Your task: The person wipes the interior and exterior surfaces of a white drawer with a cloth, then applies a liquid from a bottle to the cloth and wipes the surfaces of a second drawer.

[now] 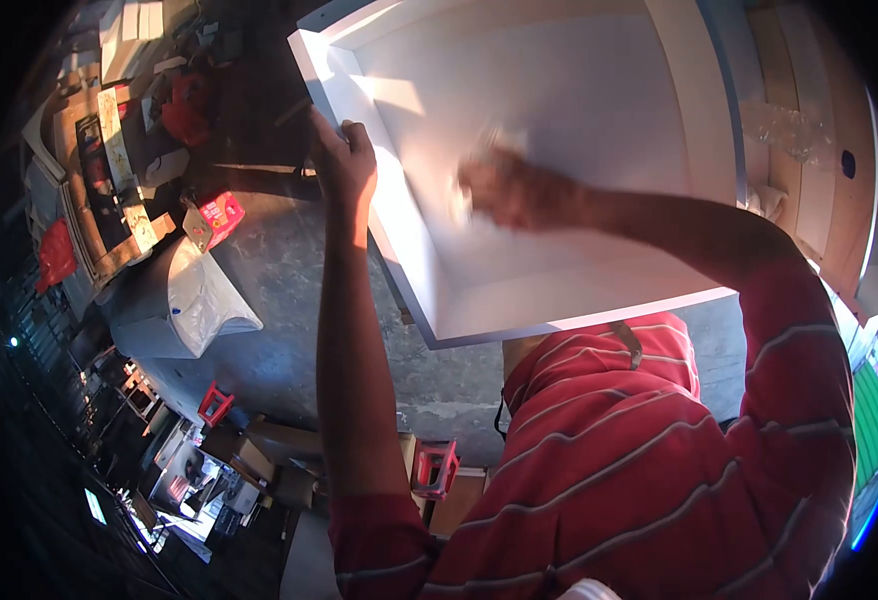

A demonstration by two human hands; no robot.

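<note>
A large white open box or tray (414, 265) with raised side walls fills the upper middle of the head view, close to the body. My left hand (347, 160) is closed on the top edge of its left wall. Inside the box, my right hand (519, 188) is at the inner surface, smeared by motion. Its fingers are bent around something pale (462, 198), too blurred to name. Bright light falls on the left wall and in a patch on the inner surface.
Wooden frames (109, 165) and a pink-and-red box (221, 218) are at the left. Below them lies a white plastic bag (199, 300) on the grey floor (279, 260). Red stools (436, 470) stand lower down. Wooden boards (824, 150) and clear plastic (784, 130) are at the right.
</note>
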